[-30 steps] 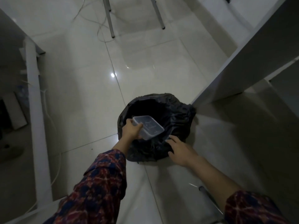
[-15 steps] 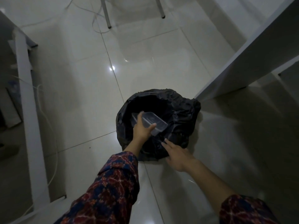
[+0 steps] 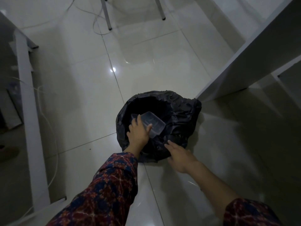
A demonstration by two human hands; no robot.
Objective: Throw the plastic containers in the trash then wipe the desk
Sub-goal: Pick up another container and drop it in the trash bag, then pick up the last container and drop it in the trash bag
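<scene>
Disposal is the step in hand, judging from the single head view, which looks down on a dim, glossy tiled floor [image 3: 91, 98]. The left hand [image 3: 138, 133] reaches over the near rim of a trash bin lined with a black bag [image 3: 180, 115], and its fingers and thumb curl round the near end of a clear plastic container [image 3: 154, 123]. The container sits tilted over the bin's dark mouth, its far end pointing toward the crumpled right side of the liner; it is not yet down inside. The right hand [image 3: 180, 156] hovers at the near edge of the bag with fingers straight and spread, holding nothing; whether the fingertips touch the liner I cannot tell.

The next move likely calls for the left hand to let go so the container drops into the opening, while the right steadies the loose bag. Wiping the desk [image 3: 254, 51], whose white edge shows at upper right, remains undone.
</scene>
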